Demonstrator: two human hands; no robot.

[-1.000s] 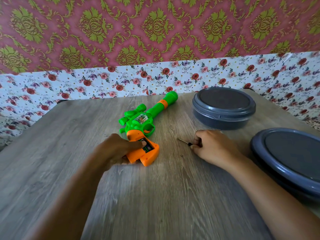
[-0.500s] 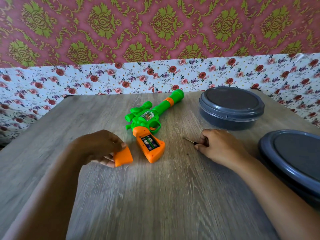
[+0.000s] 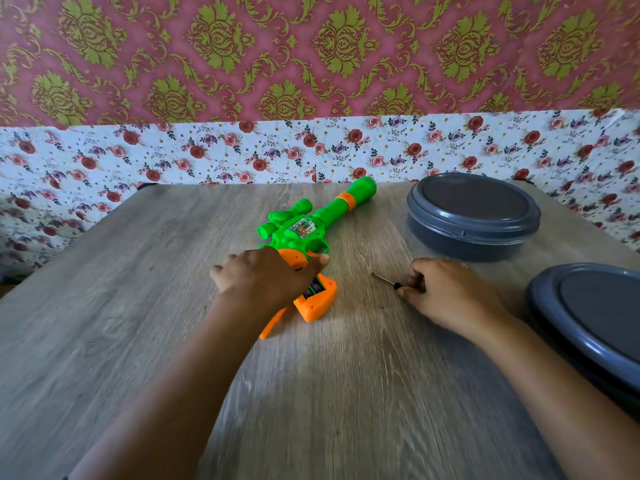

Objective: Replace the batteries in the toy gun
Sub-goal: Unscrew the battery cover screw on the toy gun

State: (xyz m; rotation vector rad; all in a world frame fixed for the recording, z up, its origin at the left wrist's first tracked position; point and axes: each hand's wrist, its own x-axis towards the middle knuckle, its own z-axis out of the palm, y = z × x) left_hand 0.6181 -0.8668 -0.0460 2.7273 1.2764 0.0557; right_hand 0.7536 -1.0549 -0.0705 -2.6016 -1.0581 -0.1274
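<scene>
Left hand (image 3: 266, 275): fingers spread, resting over the toy gun (image 3: 311, 230) grip, holding nothing visible.
Right hand (image 3: 446, 292): curled round a small screwdriver (image 3: 389, 280).
Batteries (image 3: 313, 287): exposed in the grip.

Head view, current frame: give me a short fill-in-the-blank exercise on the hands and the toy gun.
1. The right hand holds a small ____ against the table.
2. The left hand rests on the toy gun's orange ____.
3. The battery compartment is ____, with batteries visible inside.
4. Both grey containers have their ____ on.

Missing words: screwdriver; grip; open; lids
</scene>
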